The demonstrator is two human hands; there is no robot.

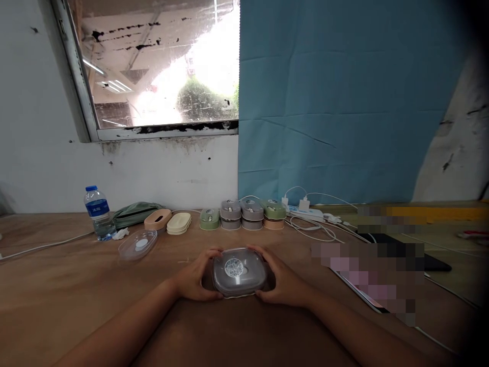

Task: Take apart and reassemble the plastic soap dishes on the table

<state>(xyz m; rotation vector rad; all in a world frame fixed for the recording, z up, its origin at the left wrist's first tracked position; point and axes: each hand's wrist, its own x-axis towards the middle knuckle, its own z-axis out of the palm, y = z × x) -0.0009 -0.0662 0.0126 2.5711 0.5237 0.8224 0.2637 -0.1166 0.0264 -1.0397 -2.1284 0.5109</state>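
Observation:
Between my two hands is a grey box with a clear lid (250,270), low over the brown table or resting on it; I cannot tell which. A round patterned sticker (234,268) is on the lid. My left hand (196,278) grips the box's left end, thumb at the near edge and fingers at the far edge. On the opposite end my right hand (280,280) is closed the same way. Inside the box, little shows through the lid. Beyond it stand similar boxes: a single green box (210,219), grey stacked boxes (231,215) and a green-and-peach stack (274,214).
At the left are a water bottle (98,214), a loose clear lid (137,245), a peach tray (158,219), cream pieces (179,223) and a green pouch (133,214). A power strip (307,212) with white cables lies at the back right, near a partly blurred tablet-like device (357,289).

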